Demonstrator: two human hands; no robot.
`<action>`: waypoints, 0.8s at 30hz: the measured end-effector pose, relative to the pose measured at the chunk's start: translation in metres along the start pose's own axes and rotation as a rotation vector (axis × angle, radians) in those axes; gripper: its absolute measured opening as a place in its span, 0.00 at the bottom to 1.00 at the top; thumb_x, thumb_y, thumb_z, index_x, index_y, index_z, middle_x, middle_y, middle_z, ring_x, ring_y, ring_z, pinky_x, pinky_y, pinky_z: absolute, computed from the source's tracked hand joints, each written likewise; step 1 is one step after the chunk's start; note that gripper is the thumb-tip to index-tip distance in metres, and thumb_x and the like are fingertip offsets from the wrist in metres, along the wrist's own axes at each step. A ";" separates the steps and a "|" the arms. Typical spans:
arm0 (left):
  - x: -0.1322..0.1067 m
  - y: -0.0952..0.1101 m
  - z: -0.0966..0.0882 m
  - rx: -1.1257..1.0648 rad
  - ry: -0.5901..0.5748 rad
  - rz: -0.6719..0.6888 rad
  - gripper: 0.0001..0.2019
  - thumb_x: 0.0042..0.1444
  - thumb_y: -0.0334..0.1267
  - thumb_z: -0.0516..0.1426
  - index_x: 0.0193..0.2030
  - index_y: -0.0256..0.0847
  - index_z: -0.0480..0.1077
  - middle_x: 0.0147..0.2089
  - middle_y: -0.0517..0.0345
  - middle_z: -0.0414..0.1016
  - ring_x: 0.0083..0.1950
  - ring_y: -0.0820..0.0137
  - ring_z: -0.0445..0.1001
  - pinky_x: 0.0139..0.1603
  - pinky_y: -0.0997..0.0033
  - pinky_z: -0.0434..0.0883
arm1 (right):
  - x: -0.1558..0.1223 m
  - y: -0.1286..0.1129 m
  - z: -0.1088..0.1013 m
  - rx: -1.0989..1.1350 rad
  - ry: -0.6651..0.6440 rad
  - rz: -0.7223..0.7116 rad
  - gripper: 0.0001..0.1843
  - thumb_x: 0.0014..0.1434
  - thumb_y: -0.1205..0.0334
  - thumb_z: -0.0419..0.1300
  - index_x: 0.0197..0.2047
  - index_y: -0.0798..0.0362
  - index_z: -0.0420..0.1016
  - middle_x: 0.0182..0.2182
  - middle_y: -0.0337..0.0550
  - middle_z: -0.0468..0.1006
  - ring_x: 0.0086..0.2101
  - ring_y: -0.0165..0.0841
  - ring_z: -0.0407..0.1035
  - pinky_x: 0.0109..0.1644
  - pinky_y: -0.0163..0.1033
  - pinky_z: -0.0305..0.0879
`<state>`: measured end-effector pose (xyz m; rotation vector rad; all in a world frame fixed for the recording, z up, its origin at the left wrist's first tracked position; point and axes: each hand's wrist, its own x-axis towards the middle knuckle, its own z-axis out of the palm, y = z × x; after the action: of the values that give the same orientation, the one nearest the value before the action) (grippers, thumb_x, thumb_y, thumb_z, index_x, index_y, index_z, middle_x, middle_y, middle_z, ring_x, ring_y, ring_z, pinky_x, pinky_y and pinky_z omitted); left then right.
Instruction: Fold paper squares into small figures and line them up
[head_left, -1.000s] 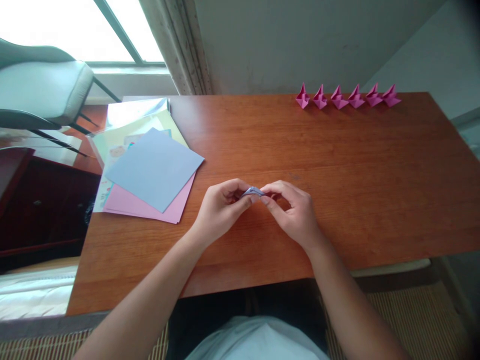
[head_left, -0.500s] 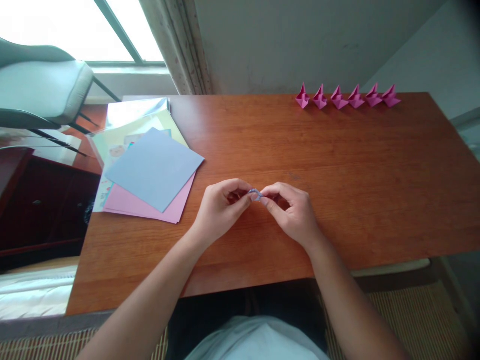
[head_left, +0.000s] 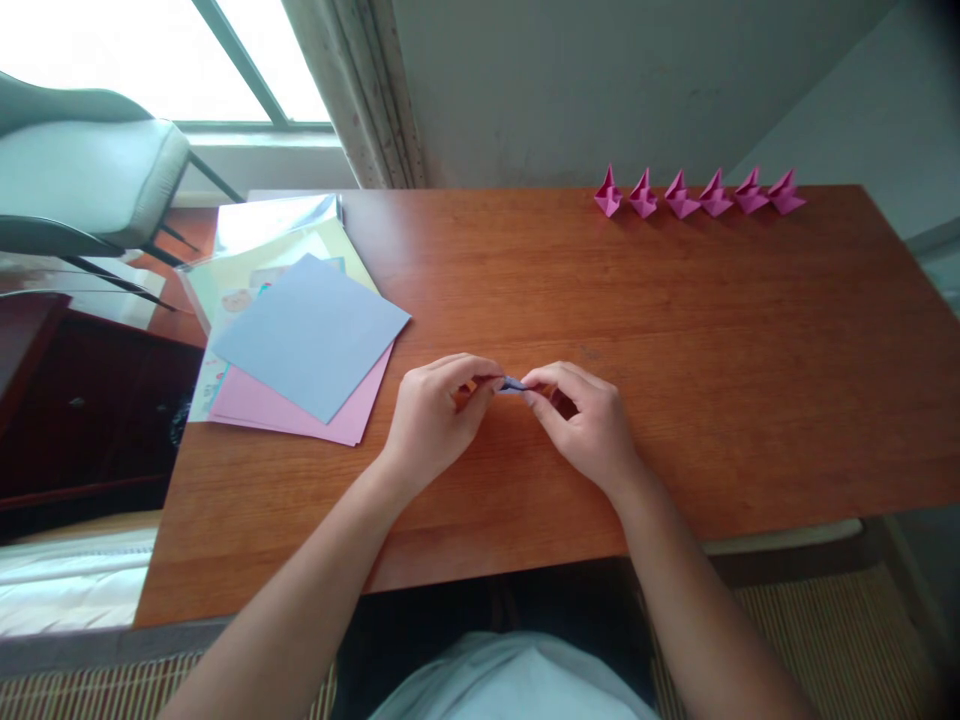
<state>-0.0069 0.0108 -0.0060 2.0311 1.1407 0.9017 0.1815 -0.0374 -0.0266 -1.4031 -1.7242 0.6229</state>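
A small folded piece of blue paper (head_left: 514, 384) is pinched between both hands just above the wooden table (head_left: 675, 330). My left hand (head_left: 435, 415) grips its left end with curled fingers. My right hand (head_left: 589, 425) pinches its right end with thumb and forefinger. Most of the piece is hidden by the fingertips.
A blue square sheet (head_left: 311, 335) lies on a pink sheet (head_left: 300, 410) over a plastic paper packet (head_left: 277, 235) at the table's left. Several pink folded paper figures (head_left: 697, 193) stand in a row along the far edge. A grey chair (head_left: 82, 180) stands by the window.
The blue piece has been squeezed flatter and narrower between the fingertips. Both hands stay in nearly the same place; the view has shifted slightly.
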 end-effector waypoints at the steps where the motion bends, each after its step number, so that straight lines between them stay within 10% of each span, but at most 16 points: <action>1: -0.001 0.000 0.001 0.025 0.013 0.014 0.06 0.61 0.28 0.59 0.35 0.39 0.77 0.35 0.58 0.82 0.35 0.71 0.78 0.37 0.74 0.72 | 0.000 0.000 0.000 -0.003 -0.007 -0.015 0.04 0.66 0.67 0.60 0.43 0.49 0.76 0.38 0.41 0.80 0.37 0.33 0.74 0.38 0.38 0.70; 24: -0.002 -0.006 0.005 0.064 0.017 0.178 0.07 0.64 0.31 0.59 0.40 0.41 0.80 0.39 0.54 0.80 0.39 0.69 0.77 0.42 0.69 0.74 | 0.001 0.002 -0.001 -0.110 0.108 -0.163 0.06 0.65 0.68 0.63 0.41 0.48 0.81 0.35 0.41 0.81 0.37 0.33 0.74 0.43 0.40 0.71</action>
<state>-0.0068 0.0106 -0.0144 2.2086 1.0216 0.9820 0.1835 -0.0364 -0.0271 -1.3285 -1.7869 0.3615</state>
